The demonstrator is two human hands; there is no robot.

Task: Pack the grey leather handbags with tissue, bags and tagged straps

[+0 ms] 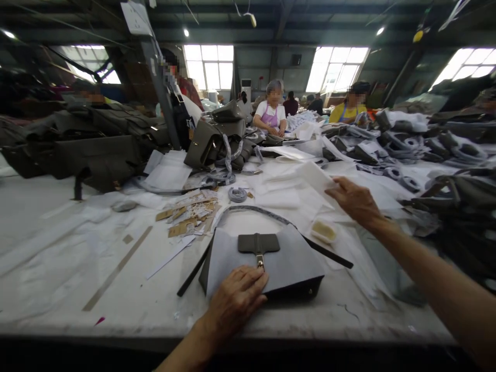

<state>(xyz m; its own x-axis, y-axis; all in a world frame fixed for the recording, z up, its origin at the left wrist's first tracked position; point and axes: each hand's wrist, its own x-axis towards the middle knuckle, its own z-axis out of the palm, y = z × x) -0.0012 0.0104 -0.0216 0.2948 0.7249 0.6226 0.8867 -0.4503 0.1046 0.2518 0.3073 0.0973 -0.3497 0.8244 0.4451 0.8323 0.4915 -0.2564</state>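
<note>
The handbag (289,266) lies on the worktable (124,315). The left hand (238,293) rests open across its near edge, fingertips at the metal clasp (260,261), probably steadying it. Beyond the handbag's right side, the right hand (354,200) pinches a white sheet (315,175), apparently keeping its corner raised. The left hand hides part of the handbag; the sheet's far end blends into others.

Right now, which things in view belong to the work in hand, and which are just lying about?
In use, it seems:
- grey handbag, left hand on it
- white sheet, at the right hand's fingertips

Apparently just lying about:
- grey coil
- yellowish block
- brown strip
</note>
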